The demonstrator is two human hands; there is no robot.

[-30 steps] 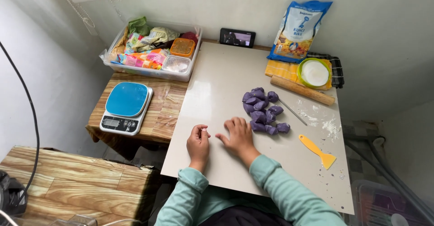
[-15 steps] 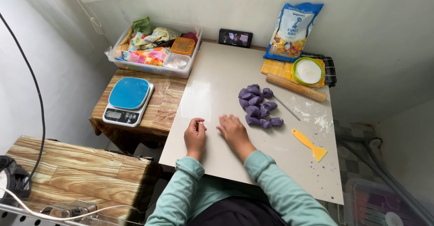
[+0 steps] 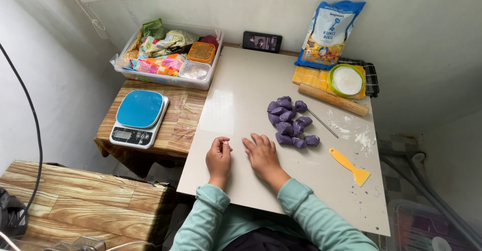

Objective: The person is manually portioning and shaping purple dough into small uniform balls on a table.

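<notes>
My left hand (image 3: 219, 156) rests on the white board (image 3: 241, 105) near its front edge, fingers curled in with nothing visible in them. Just to its right my right hand (image 3: 262, 154) lies flat, palm down, fingers spread on the board. A pile of several purple dough pieces (image 3: 290, 121) sits a little beyond and to the right of my right hand, not touching it. Both sleeves are light green.
A yellow scraper (image 3: 350, 166) lies right of the dough, a thin metal rod (image 3: 321, 122) and wooden rolling pin (image 3: 332, 99) beyond. Flour bag (image 3: 329, 32), green-rimmed bowl (image 3: 347, 80), phone (image 3: 261, 41) stand at the back. Blue scale (image 3: 139, 111) and clear bin (image 3: 168, 55) sit left.
The view has shifted slightly, so the whole scene sits a little differently in frame. Both hands stay at the same spot on the board near the dough pile.
</notes>
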